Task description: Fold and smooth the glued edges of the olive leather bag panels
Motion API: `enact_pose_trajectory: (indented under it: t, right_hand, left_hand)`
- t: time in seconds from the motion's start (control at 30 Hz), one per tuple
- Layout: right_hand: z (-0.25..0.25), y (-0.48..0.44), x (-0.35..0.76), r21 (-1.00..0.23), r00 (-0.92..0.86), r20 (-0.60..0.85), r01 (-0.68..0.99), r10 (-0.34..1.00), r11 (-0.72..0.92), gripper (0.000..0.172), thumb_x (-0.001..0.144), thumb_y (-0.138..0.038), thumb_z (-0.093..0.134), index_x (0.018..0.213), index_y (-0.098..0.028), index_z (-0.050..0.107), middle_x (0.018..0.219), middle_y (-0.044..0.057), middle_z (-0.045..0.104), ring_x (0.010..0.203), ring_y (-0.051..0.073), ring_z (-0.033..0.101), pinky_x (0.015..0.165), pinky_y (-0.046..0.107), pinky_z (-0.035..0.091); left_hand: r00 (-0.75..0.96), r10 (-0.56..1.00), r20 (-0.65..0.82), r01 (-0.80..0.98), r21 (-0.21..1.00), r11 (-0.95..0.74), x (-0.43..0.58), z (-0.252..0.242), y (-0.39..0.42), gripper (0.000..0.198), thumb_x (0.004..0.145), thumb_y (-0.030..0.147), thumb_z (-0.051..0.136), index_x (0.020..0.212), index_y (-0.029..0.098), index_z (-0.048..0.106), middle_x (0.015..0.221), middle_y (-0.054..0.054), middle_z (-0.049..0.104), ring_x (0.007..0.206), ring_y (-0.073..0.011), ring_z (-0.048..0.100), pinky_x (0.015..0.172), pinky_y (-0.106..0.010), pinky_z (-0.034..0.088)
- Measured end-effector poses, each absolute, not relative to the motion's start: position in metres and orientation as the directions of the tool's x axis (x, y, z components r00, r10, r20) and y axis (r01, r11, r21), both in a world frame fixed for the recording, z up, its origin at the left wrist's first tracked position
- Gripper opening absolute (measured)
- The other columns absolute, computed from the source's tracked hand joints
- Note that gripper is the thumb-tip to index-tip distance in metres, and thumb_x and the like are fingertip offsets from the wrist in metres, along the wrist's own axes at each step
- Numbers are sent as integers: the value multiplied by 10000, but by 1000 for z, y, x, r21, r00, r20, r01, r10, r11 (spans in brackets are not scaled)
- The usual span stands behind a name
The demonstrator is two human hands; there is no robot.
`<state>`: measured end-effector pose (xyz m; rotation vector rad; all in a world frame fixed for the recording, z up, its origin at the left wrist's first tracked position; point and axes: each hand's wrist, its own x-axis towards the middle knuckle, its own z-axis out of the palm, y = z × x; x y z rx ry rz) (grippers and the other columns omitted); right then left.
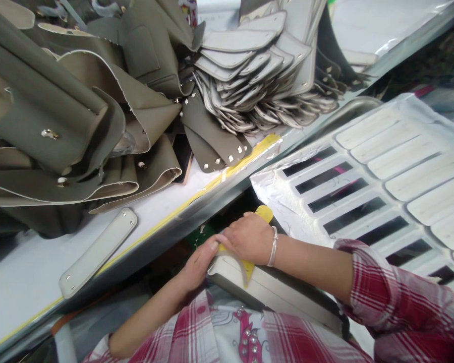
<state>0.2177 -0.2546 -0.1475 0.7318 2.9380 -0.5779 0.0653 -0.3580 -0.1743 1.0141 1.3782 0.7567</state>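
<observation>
On my lap lies a long bag piece (pixel 283 297) with a cream face and dark olive sides. A yellow piece of sheet material (pixel 264 214) crosses its near-left end and shows on both sides of my right hand. My right hand (pixel 248 238) is closed over this yellow piece, its fingers curled and pressing down. My left hand (pixel 201 264) is closed at the corner of the bag piece, its thumb touching the right hand's fingers. What lies under the fingers is hidden.
A white worktable (pixel 166 212) with a yellow-taped edge runs diagonally. It carries olive bag parts (pixel 71 116), stacked pale grey straps (pixel 245 65), olive straps (pixel 212 136) and one loose grey strap (pixel 98 252). To the right is a white slotted stool (pixel 298 196).
</observation>
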Motion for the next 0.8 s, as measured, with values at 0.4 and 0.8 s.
enact_pose_trajectory:
  t: [0.4, 0.8]
  right_hand:
    - [-136, -271, 235, -364, -780, -352, 624, 518, 692, 520, 958, -405, 204, 885, -158, 656, 762, 114, 667, 703, 247, 628, 554, 326, 360]
    - [-74, -337, 291, -149, -318, -438, 948, 841, 281, 539, 931, -498, 236, 747, -182, 632, 731, 94, 645, 704, 219, 611, 620, 318, 409]
  left_hand:
    - [320, 831, -455, 135, 890, 435, 64, -157, -340, 409, 899, 424, 392, 1195, 180, 535, 1157, -65, 585, 1000, -206, 534, 887, -293, 391]
    - [467, 767, -440, -26, 860, 510, 42, -167, -334, 542, 805, 563, 480, 1085, 128, 641, 1033, -96, 669, 1017, -246, 560, 931, -352, 375]
